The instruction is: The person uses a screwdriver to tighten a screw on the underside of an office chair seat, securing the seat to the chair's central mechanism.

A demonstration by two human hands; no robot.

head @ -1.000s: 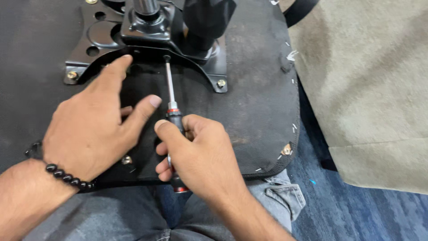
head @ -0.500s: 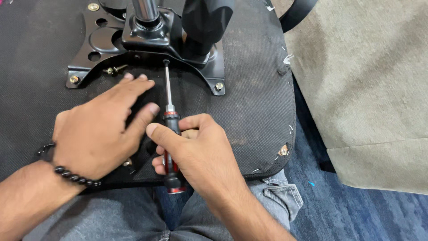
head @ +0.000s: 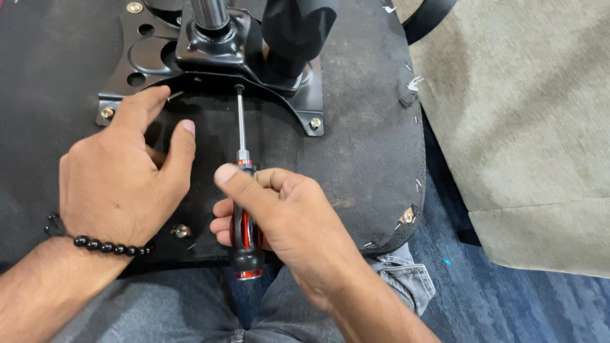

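Two hands work on the underside of a chair seat

Blue jeans (head: 159, 317) are nearest, with the black chair seat (head: 368, 152) resting on them. The right hand (head: 289, 219) is wrapped around the red and black handle of a screwdriver (head: 244, 209), thumb along the top. Its thin metal tip points away and touches the black metal plate (head: 146, 57). The left hand (head: 121, 181), with a black bead bracelet (head: 105, 244), lies loosely open on the seat just beside the screwdriver. A shiny chair post (head: 210, 13) stands on the plate, farthest away
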